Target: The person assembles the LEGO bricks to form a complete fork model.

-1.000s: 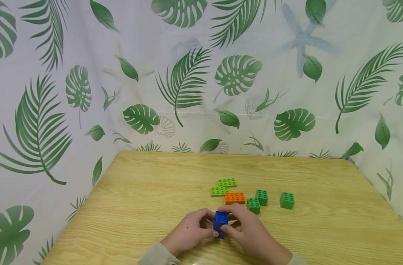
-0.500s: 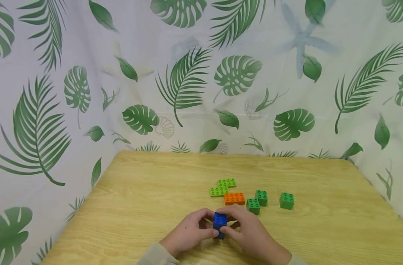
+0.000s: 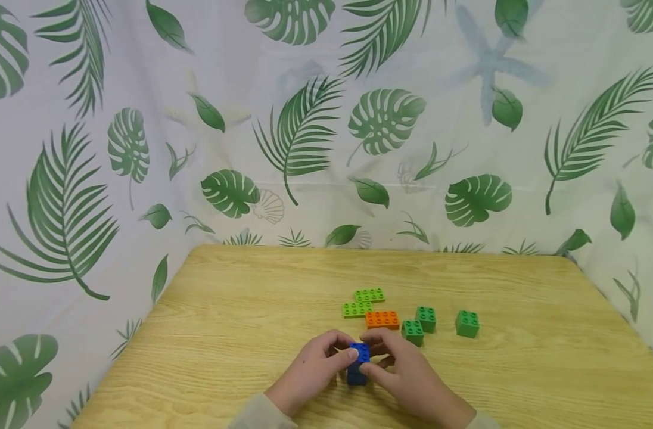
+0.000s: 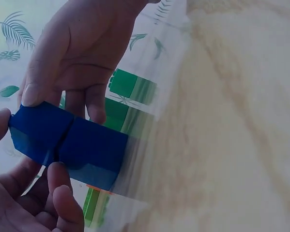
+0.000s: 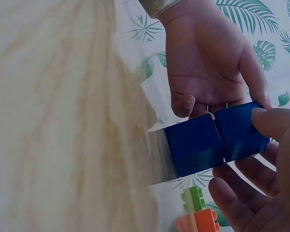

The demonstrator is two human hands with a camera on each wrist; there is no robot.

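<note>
Two blue toy building bricks, an upper brick (image 3: 363, 353) and a lower brick (image 3: 356, 378), stand stacked on the table. A narrow, uneven gap shows between them in the left wrist view. My left hand (image 3: 317, 368) holds the stack from the left, its thumb on the top of the upper brick and curled fingers at the far side. From the right, my right hand (image 3: 409, 372) pinches the upper brick; its thumb lies on the near side face in the right wrist view. The hands hide parts of both bricks.
On the wooden table (image 3: 241, 298) beyond the hands lie two flat lime-green bricks (image 3: 369, 295), an orange brick (image 3: 382, 320) and a pair of green bricks (image 3: 413, 332). Another green brick (image 3: 468, 323) sits farther right. A leaf-print curtain (image 3: 316, 226) hangs behind the table.
My left thumb has moved up from the near side of the stack onto the top of the upper brick. The right hand has shifted only slightly; the loose bricks lie as before.
</note>
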